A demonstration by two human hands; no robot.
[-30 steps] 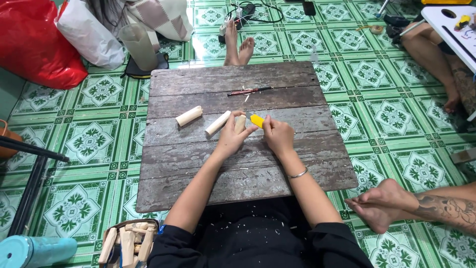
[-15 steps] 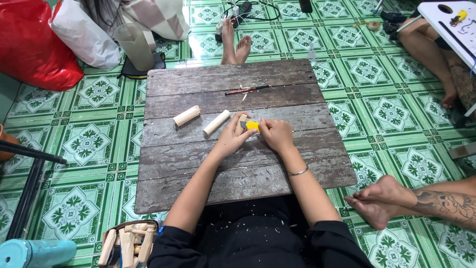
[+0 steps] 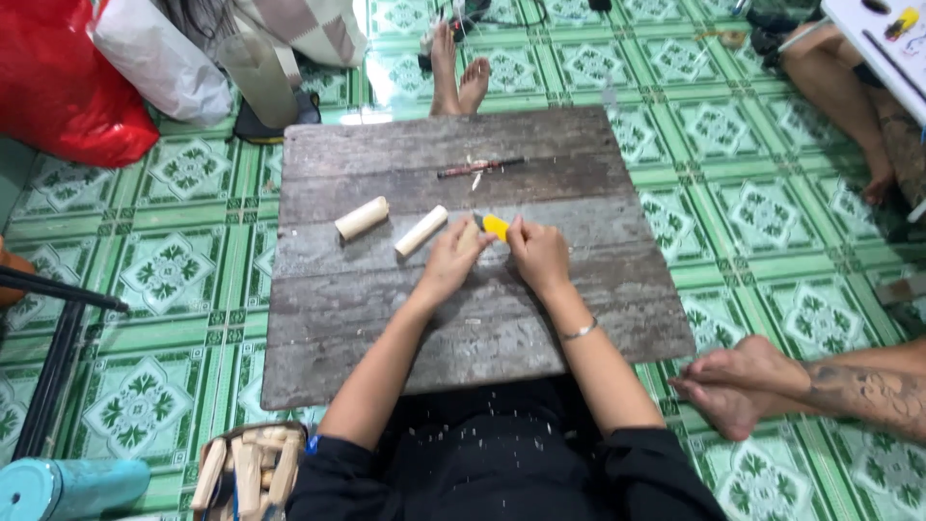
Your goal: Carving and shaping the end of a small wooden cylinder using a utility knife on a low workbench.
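A floor of green and white patterned tiles (image 3: 174, 280) carries a low table of grey weathered planks (image 3: 463, 318), and the person sits at its near edge in dark clothing. Both hands meet near the table's middle. The left hand (image 3: 451, 262) is curled around a short pale wooden piece (image 3: 468, 236), of which only the top shows between thumb and fingers. The right hand (image 3: 540, 256), a thin bracelet (image 3: 579, 331) on its wrist, is clenched on a yellow-handled cutter (image 3: 494, 227) whose tip lies against that piece. Just left of the hands lie 2 more wooden dowels, a longer one (image 3: 422, 231) slanted and a shorter one (image 3: 362, 218) further left, apart from each other. Beyond the hands a thin dark stick (image 3: 480, 168) lies with pale shavings beside it. A container of cut wooden blocks (image 3: 249, 468) stands on the floor by the person's left side. Another person's bare feet (image 3: 458, 72) rest past the far edge, and a tattooed leg and foot (image 3: 801, 386) lie at the right.
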